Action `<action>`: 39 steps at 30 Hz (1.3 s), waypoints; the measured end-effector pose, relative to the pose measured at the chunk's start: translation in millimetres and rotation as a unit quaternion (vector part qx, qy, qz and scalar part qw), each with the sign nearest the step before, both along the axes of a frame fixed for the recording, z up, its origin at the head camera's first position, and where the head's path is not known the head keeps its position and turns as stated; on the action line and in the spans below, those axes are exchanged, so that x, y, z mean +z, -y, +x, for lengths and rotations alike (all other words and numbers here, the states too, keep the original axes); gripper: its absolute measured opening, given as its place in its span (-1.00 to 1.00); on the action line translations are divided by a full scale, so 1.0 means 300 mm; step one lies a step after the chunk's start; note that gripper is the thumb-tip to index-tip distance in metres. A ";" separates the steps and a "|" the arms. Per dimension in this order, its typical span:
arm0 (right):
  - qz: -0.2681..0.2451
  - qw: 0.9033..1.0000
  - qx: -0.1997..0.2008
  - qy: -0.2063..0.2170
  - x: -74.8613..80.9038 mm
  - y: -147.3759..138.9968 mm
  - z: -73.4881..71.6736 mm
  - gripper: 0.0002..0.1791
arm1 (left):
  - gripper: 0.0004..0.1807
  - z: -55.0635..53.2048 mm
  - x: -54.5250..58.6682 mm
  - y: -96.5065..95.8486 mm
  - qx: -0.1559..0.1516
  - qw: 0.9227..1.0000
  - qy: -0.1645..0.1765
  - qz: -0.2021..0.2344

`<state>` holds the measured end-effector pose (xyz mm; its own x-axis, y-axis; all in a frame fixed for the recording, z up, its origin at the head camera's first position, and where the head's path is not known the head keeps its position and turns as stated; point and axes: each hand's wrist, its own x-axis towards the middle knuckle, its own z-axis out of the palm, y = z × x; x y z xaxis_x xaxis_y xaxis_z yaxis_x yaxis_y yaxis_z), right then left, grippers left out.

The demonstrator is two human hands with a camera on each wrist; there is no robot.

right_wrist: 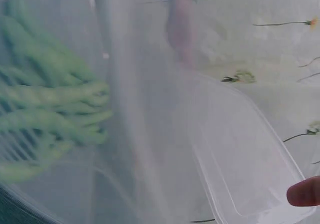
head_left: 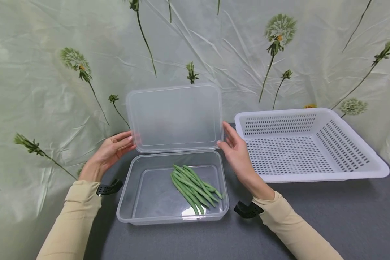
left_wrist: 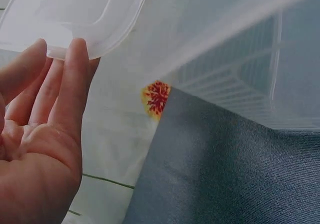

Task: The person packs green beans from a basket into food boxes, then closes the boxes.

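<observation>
A clear plastic lid (head_left: 177, 117) stands tilted up behind a clear rectangular container (head_left: 156, 219). My left hand (head_left: 112, 150) pinches the lid's lower left edge, thumb on one side and fingers on the other; the left wrist view shows these fingertips at the lid's corner (left_wrist: 115, 29). At the opposite lower corner, my right hand (head_left: 235, 151) holds the lid between thumb and fingers. Only a thumb tip (right_wrist: 304, 191) of it shows in the right wrist view, against the lid (right_wrist: 245, 154). Inside the container, a bunch of green beans (head_left: 193, 187) lies toward the right side.
A white perforated plastic basket (head_left: 312, 178) sits to the right, near my right hand. A dark grey cloth (head_left: 188, 242) covers the table. Behind hangs a pale sheet (head_left: 94, 29) printed with flowers, close behind the lid.
</observation>
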<state>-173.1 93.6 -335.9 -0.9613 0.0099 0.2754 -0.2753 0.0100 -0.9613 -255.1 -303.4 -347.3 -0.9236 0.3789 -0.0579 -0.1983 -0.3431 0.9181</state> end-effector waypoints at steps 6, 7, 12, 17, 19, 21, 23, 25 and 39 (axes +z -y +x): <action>0.041 0.999 -0.019 0.026 0.059 -0.046 0.022 -0.47 | -0.70 0.025 0.033 -0.012 0.013 1.000 -0.007 0.005; 0.030 0.999 -0.008 0.036 0.066 -0.054 0.023 -0.49 | -0.70 0.030 0.038 -0.013 0.015 1.000 -0.009 0.011; -0.093 0.985 0.090 0.113 0.093 -0.097 0.018 -0.52 | -0.65 0.051 0.057 -0.010 0.011 0.999 -0.046 0.010; -0.185 0.956 0.152 0.172 0.108 -0.131 0.003 -0.42 | -0.65 0.079 0.069 0.005 0.009 0.997 -0.063 -0.037; -0.197 0.948 0.162 0.191 0.110 -0.137 -0.006 -0.37 | -0.68 0.090 0.073 0.012 0.014 0.996 -0.056 -0.063; -0.208 0.941 0.166 0.211 0.112 -0.139 -0.013 -0.34 | -0.71 0.102 0.078 0.020 0.018 0.995 -0.047 -0.092; -0.220 0.934 0.166 0.229 0.114 -0.139 -0.018 -0.34 | -0.72 0.113 0.081 0.025 0.021 0.993 -0.046 -0.107; -0.228 0.928 0.164 0.243 0.113 -0.137 -0.022 -0.37 | -0.71 0.122 0.083 0.030 0.018 0.992 -0.050 -0.111; -0.279 0.905 0.152 0.283 0.102 -0.139 -0.014 -0.87 | -0.48 0.158 0.087 0.056 -0.047 0.996 -0.081 -0.008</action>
